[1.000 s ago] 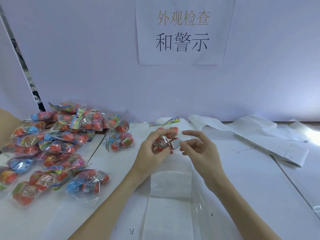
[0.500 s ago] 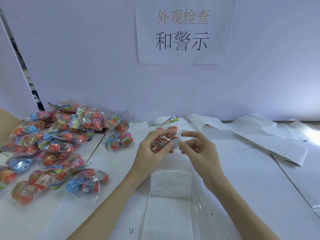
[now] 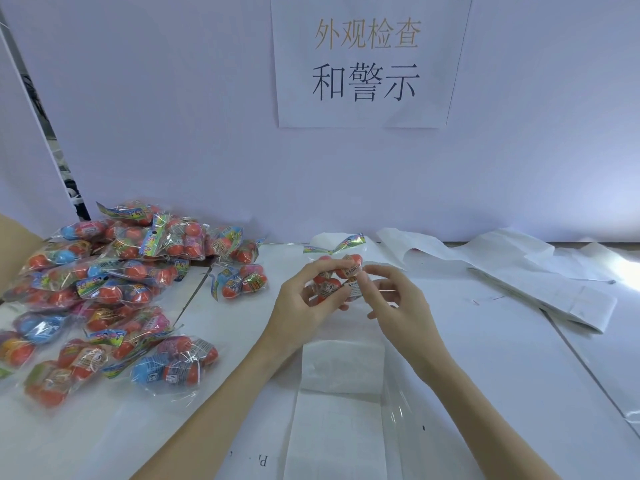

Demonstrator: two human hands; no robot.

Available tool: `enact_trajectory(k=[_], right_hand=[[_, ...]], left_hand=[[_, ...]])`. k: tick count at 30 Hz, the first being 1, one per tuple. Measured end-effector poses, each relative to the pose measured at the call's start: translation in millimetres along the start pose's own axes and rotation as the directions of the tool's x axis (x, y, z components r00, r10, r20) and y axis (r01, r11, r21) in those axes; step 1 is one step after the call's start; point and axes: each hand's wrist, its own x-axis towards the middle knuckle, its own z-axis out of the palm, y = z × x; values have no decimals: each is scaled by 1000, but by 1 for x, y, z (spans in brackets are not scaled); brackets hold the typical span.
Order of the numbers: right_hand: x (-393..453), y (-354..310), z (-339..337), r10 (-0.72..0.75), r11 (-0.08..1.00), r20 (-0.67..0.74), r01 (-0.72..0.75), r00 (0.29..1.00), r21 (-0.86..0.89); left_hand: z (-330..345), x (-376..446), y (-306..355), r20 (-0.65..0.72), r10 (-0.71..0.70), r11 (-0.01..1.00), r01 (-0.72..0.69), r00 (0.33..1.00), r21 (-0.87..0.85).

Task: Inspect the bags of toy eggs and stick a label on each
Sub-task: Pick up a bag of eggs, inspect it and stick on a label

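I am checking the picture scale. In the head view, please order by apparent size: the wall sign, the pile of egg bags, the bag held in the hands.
1. Wall sign
2. Pile of egg bags, close to the sign in spread, so these two are unsure
3. Held bag, clearly smallest

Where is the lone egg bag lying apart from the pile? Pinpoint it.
In the head view, the lone bag lies on the white table, left of centre, between the big pile of bags and the left hand.

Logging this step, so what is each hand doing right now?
Left hand: closed around the bag of toy eggs, holding it up.
Right hand: fingertips pinched at a small label against the bag.
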Motion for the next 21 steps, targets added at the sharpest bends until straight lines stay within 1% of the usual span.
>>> enact_trajectory(k=[2,4,7,11,17,21], right_hand=[[-1,0,1,20,1000,24,-21,999,22],[0,-1,0,43,995,23,-44,999,85],[0,-1,-2,61,986,38,-66,997,150],[0,-1,-2,56,984,53,-64,997,167],[-1,-2,-1,44,977,75,-58,996,203],[0,-5,-5,43,973,96,-63,994,220]], left_hand=[[2,-1,0,19,-17,1000,17,1000,3],[2,-1,0,23,-14,1000,14,1000,6],[3,-1,2,14,-11,1000,11,1000,-25],[3,-1,1,6,-22,999,22,1000,-39],[1,-1,2,-32,-69,992,65,997,-111],[0,2,-1,-27,-42,989,38,999,-145]])
